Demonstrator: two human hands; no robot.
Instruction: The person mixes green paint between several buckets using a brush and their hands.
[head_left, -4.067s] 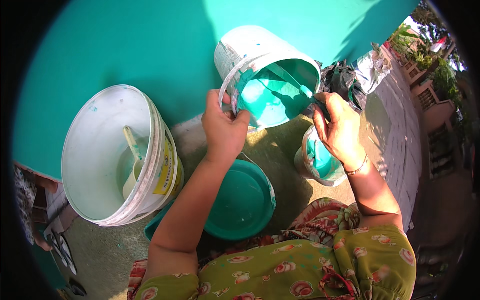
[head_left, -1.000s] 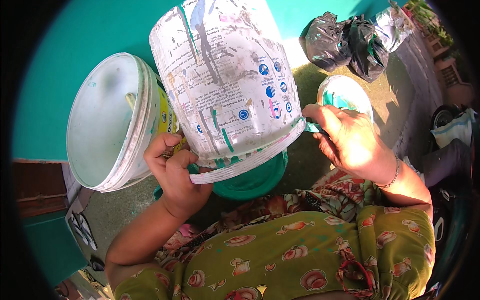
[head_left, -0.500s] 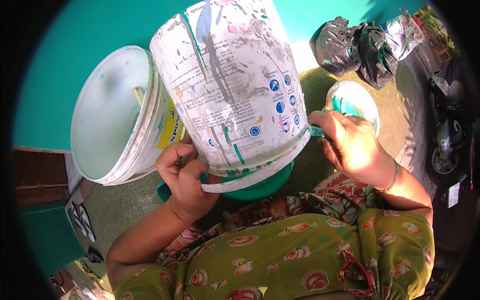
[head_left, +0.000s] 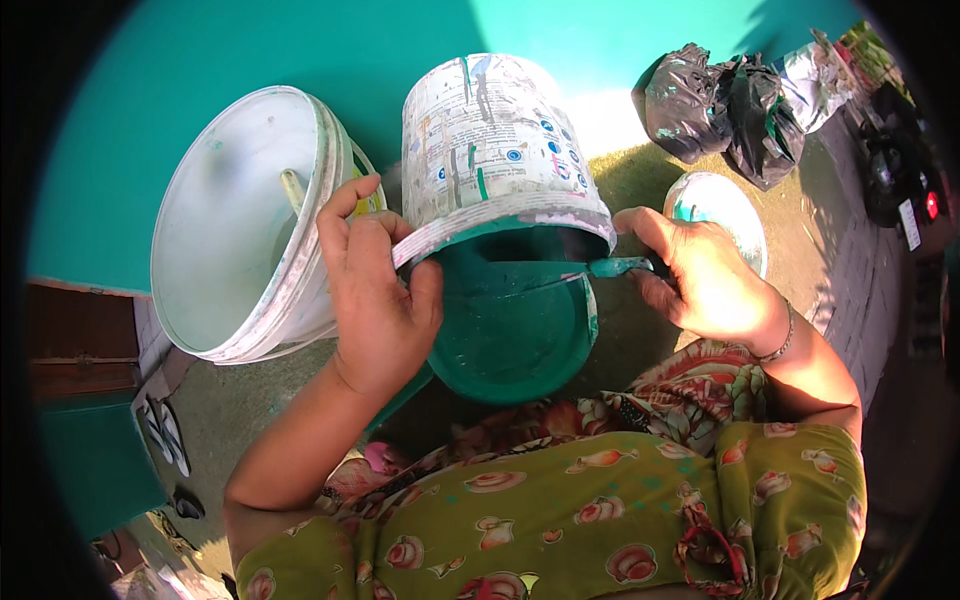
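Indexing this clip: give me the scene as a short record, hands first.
Left hand: gripping rim of paint-streaked bucket
Right hand: holding green-smeared tool across bucket's mouth
Bucket pose: tilted, mouth toward the person
Below mouth: green tub
Left side: large white bucket, pale handle inside
Right side: small white container, partly behind right hand; black bags beyond
Backdrop: green wall

outdoors, apparently home yard: sunlit turquoise wall, concrete ground, sandals, parked motorbike.

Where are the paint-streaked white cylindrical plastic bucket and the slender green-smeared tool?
Paint-streaked white cylindrical plastic bucket (head_left: 503,145), head view: outer side wall.
Slender green-smeared tool (head_left: 616,267), head view: thick green section.
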